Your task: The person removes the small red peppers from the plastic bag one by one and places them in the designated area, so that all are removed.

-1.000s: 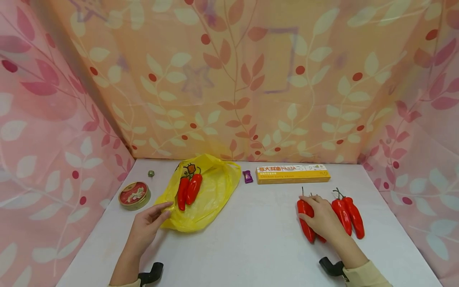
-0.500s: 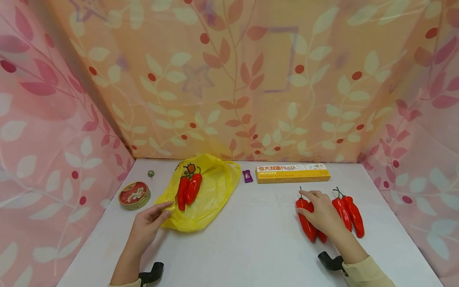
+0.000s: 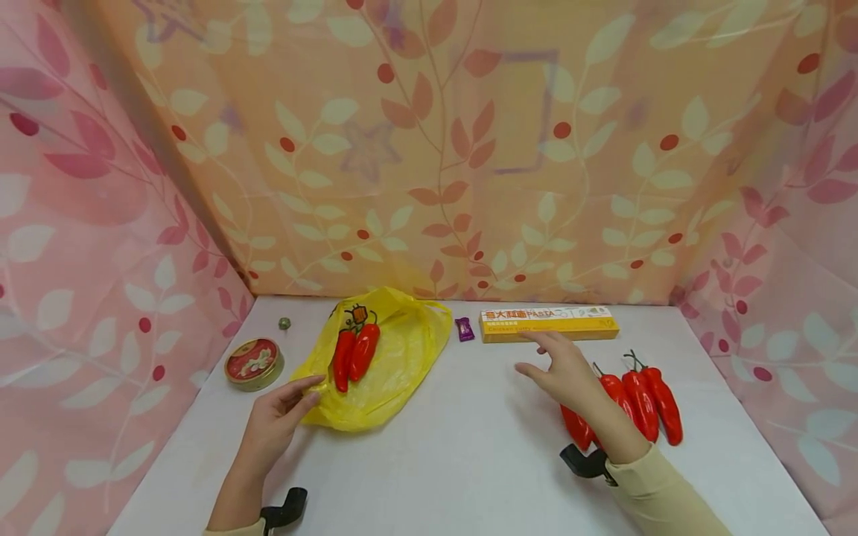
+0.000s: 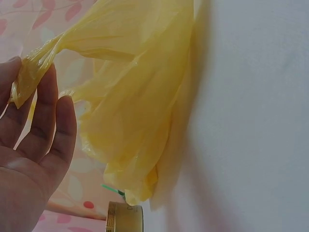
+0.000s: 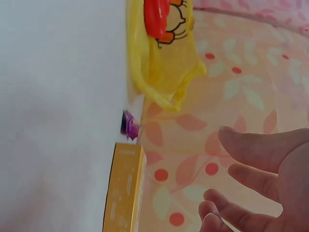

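My left hand (image 3: 273, 420) pinches the near left edge of a yellow plastic bag (image 3: 402, 372); the left wrist view shows a twist of the bag (image 4: 36, 70) between thumb and fingers. Two red chili peppers (image 3: 364, 352) lie on the spread bag. My right hand (image 3: 559, 372) is raised over the table with thumb and fingers apart, holding nothing. Behind its wrist several red chili peppers (image 3: 641, 406) lie in a row on the table, and the forearm partly covers the leftmost pepper (image 3: 575, 428).
A yellow pasta box (image 3: 550, 327) lies at the back, just beyond the right hand. Beside it is a small purple packet (image 3: 465, 329). At the left stand a round tin (image 3: 253, 365) and a tiny green item (image 3: 284, 323). Patterned cloth walls (image 3: 429, 186) border the white table.
My right hand has lifted off the peppers on the right, moving left and forward with nothing in it. The left hand has kept its grip on the bag.
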The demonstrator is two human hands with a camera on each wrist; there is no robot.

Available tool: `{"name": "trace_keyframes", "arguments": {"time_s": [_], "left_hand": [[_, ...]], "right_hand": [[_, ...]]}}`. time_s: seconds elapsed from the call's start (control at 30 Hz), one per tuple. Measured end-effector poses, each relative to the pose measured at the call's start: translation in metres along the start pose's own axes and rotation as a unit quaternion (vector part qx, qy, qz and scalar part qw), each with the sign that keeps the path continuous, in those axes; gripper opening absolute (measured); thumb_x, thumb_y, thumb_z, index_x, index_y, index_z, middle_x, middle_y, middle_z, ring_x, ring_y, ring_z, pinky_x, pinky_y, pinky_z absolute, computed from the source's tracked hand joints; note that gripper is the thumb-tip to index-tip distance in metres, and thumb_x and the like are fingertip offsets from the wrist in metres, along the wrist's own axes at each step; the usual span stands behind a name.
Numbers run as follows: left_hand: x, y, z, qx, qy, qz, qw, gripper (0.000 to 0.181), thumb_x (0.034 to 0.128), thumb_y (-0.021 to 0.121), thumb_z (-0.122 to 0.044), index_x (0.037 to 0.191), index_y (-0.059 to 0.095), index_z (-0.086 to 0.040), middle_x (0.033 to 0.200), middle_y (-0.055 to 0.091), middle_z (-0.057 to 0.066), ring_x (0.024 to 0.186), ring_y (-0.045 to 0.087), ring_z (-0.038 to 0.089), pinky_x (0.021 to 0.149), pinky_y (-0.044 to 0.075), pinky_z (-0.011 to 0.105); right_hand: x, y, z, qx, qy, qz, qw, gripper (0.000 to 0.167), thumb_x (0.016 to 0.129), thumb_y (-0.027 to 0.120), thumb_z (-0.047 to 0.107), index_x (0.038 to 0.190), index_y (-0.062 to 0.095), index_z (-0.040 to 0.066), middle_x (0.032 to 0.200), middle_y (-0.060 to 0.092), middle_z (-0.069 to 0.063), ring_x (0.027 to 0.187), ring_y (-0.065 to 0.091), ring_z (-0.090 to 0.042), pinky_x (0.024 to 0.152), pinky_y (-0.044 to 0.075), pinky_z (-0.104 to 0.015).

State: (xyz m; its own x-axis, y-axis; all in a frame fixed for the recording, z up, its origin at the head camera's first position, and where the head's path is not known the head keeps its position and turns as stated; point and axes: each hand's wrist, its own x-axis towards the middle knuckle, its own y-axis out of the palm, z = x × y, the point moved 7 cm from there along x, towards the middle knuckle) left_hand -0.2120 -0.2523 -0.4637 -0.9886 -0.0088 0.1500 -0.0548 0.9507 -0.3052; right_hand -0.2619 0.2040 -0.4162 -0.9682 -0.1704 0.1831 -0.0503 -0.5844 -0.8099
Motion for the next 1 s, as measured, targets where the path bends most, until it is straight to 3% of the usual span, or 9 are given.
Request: {"name": "trace_keyframes", "arguments": {"time_s": [0.27, 0.47, 0.63, 0.87, 1.0], "left_hand": [[0.001, 0.001, -0.002, -0.001, 0.004, 0.001, 1.0, 0.032, 0.0979, 0.067, -0.016, 0.127, 0.069, -0.003, 0.13, 0.066, 0.019, 0.101, 0.064, 0.0, 0.087, 0.053, 0.012], [0.0, 0.0, -0.001, 0.002, -0.01, -0.001, 0.9999, 0.033, 0.0978, 0.068, -0.02, 0.127, 0.069, -0.006, 0.131, 0.066, 0.016, 0.104, 0.064, 0.0, 0.088, 0.053, 0.012], [-0.002, 0.0, 0.0, 0.005, -0.022, -0.001, 0.9997, 0.034, 0.0976, 0.068, -0.023, 0.128, 0.069, -0.009, 0.131, 0.067, 0.014, 0.104, 0.064, 0.001, 0.088, 0.052, 0.011], [0.0, -0.001, 0.0, -0.001, -0.011, -0.003, 0.9999, 0.033, 0.0979, 0.068, -0.021, 0.128, 0.069, -0.006, 0.132, 0.066, 0.016, 0.105, 0.064, -0.002, 0.088, 0.052, 0.011], [0.001, -0.001, -0.001, -0.001, -0.009, -0.005, 0.9999, 0.034, 0.0979, 0.068, -0.021, 0.128, 0.069, -0.006, 0.132, 0.066, 0.016, 0.106, 0.063, -0.003, 0.089, 0.052, 0.011]], "right_hand": [[0.015, 0.019, 0.023, 0.043, -0.018, 0.014, 0.9988, 0.057, 0.087, 0.081, 0.029, 0.139, 0.06, 0.018, 0.133, 0.063, -0.01, 0.108, 0.061, -0.031, 0.079, 0.057, -0.038], [0.03, 0.032, 0.042, 0.071, -0.031, 0.022, 0.9967, 0.057, 0.088, 0.08, 0.03, 0.14, 0.06, 0.021, 0.136, 0.062, -0.006, 0.112, 0.06, -0.028, 0.084, 0.058, -0.042], [0.04, 0.044, 0.056, 0.106, -0.034, 0.033, 0.9932, 0.054, 0.088, 0.08, 0.031, 0.138, 0.061, 0.024, 0.132, 0.064, -0.002, 0.113, 0.061, -0.028, 0.086, 0.059, -0.042], [0.057, 0.064, 0.079, 0.147, -0.052, 0.047, 0.9866, 0.051, 0.088, 0.08, 0.027, 0.136, 0.063, 0.02, 0.126, 0.065, -0.001, 0.11, 0.061, -0.027, 0.092, 0.056, -0.049], [0.07, 0.078, 0.094, 0.163, -0.07, 0.065, 0.982, 0.049, 0.088, 0.08, 0.027, 0.134, 0.065, 0.021, 0.129, 0.066, -0.001, 0.11, 0.063, -0.028, 0.088, 0.058, -0.043]]}}
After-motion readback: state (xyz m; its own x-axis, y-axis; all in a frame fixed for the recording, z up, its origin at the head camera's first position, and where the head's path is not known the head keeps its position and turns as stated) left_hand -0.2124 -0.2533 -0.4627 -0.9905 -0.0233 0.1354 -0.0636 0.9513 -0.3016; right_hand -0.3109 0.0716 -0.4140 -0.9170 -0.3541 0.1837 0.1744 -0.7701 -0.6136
